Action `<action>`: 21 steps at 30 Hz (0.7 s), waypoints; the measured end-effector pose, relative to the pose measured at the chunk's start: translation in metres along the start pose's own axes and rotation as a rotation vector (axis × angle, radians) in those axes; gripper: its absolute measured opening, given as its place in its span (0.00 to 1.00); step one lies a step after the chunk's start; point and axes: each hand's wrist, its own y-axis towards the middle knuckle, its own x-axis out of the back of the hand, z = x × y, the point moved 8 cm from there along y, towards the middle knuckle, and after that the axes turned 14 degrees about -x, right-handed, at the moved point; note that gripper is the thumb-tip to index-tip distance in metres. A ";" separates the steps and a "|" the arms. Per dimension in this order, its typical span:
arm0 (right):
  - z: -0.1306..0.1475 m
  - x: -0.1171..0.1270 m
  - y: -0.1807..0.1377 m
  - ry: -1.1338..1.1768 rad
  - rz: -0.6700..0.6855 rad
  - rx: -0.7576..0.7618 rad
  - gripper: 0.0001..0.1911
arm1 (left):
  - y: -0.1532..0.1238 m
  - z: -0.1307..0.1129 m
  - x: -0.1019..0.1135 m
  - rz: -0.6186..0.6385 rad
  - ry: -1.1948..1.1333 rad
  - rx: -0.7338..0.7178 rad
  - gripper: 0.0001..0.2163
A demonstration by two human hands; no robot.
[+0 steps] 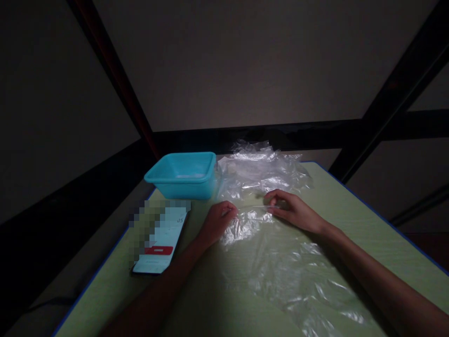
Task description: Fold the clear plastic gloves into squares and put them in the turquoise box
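A clear plastic bag [280, 262] lies stretched across the table toward me, its far edge raised between my two hands. My left hand [218, 222] pinches that edge at its left corner, fingers closed. At the right end of the same edge, my right hand [293, 210] grips the film between thumb and fingers, the other fingers curled. Just beyond my hands sits a crumpled heap of clear plastic bags [261, 171].
A turquoise plastic basin [189, 189] stands at the back left of the pale green table [351, 215], beside the heap. Left of my left forearm lies a phone [163, 238] with a lit screen, partly pixelated. Behind the table rises a wall [252, 65] with dark beams.
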 end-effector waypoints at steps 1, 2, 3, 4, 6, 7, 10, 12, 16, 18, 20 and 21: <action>0.000 0.001 -0.001 0.017 -0.006 -0.001 0.13 | 0.000 0.000 0.001 -0.013 -0.014 -0.001 0.07; 0.000 0.001 -0.001 0.032 -0.009 -0.003 0.13 | 0.000 -0.001 0.001 -0.026 -0.028 -0.002 0.07; 0.000 0.002 -0.002 0.045 -0.009 -0.009 0.14 | -0.001 -0.001 0.002 -0.038 -0.040 -0.001 0.07; 0.000 0.002 -0.003 0.053 -0.008 -0.019 0.15 | -0.001 -0.001 0.003 -0.050 -0.052 0.001 0.07; -0.002 0.005 -0.006 0.044 -0.008 -0.055 0.18 | -0.002 -0.001 0.004 -0.073 -0.072 0.007 0.07; -0.004 0.006 -0.007 0.034 -0.007 -0.076 0.18 | -0.002 -0.002 0.004 -0.084 -0.081 0.010 0.07; -0.009 0.010 -0.010 0.038 0.021 -0.125 0.18 | -0.003 -0.004 0.005 -0.111 -0.103 0.012 0.07; -0.012 0.012 -0.011 0.087 0.051 -0.142 0.18 | -0.003 -0.006 0.004 -0.119 -0.114 0.008 0.07; -0.018 0.009 -0.011 0.180 0.141 -0.164 0.19 | -0.003 -0.008 0.005 -0.135 -0.128 -0.006 0.07; -0.021 0.006 -0.010 0.195 0.206 -0.186 0.19 | -0.004 -0.008 0.006 -0.145 -0.130 -0.013 0.06; -0.023 0.004 -0.010 0.183 0.252 -0.214 0.18 | -0.003 -0.008 0.008 -0.155 -0.129 -0.018 0.07; -0.025 0.004 -0.011 0.167 0.265 -0.227 0.18 | -0.003 -0.008 0.009 -0.160 -0.127 -0.019 0.07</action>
